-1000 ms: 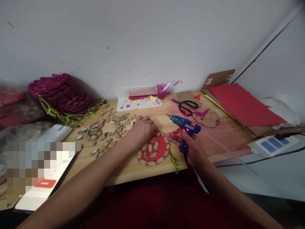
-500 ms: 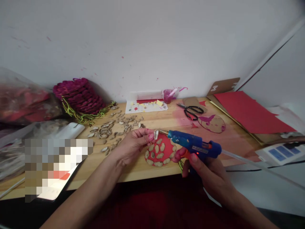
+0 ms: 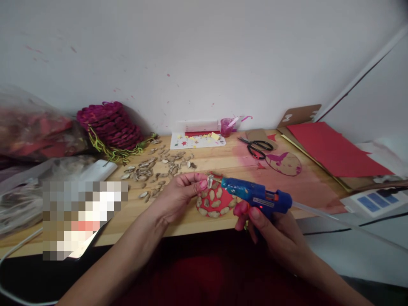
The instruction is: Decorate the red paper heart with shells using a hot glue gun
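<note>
Between thumb and fingers, my left hand [image 3: 183,193] pinches a peanut shell [image 3: 209,182], its pale hollow side showing. My right hand [image 3: 267,229] is wrapped round a blue hot glue gun [image 3: 244,190] with a small red light lit and a clear glue stick [image 3: 321,214] trailing from its back. The metal nozzle meets or nearly meets the shell; I cannot tell if they touch. Beneath both hands lies a red disc [image 3: 225,199] covered with several peanut shells, partly hidden by the gun. Loose peanut shells [image 3: 145,172] are scattered on the wooden table left of it.
Black-handled scissors [image 3: 259,148] lie behind the gun near a purple-stained cardboard round [image 3: 283,164]. Red sheets [image 3: 334,148] and a white power strip [image 3: 376,202] are at right. At left are bundled purple rings [image 3: 110,125], plastic bags [image 3: 35,127] and a blurred-out phone [image 3: 86,225].
The glue gun has shifted slightly left, and its nozzle is now closer to the shell's hollow. My left hand still holds the shell. The whole view has shifted a little.
</note>
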A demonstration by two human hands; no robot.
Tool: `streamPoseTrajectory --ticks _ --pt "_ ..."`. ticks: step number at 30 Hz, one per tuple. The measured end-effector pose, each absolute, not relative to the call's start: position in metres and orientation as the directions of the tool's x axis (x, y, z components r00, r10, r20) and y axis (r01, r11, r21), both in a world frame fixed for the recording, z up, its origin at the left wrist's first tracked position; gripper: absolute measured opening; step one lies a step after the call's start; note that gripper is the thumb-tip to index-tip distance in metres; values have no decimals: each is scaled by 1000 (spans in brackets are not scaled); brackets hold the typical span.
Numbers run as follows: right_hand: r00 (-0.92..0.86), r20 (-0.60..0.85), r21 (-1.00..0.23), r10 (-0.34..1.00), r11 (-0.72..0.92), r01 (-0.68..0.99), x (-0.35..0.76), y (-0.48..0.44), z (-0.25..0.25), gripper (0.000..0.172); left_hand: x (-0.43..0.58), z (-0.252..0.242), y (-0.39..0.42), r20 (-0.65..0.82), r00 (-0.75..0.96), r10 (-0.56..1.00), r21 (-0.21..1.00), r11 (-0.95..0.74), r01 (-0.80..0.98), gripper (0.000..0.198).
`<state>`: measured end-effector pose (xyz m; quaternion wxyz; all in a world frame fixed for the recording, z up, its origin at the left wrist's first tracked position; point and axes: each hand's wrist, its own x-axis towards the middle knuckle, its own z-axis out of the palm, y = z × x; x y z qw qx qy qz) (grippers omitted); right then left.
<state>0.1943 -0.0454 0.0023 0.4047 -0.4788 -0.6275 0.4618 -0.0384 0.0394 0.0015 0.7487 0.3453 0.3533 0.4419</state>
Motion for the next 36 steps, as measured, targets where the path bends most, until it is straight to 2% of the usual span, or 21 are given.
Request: streamPoseTrajectory --ticks 11,36 --pt "-204 6 -974 979 53 221 195 -49 -2 34 -38 2 36 -213 354 911 852 350 -389 31" --pt "-169 43 -977 985 77 199 192 -43 -1 31 -39 -3 38 -200 386 901 847 357 -393 28"
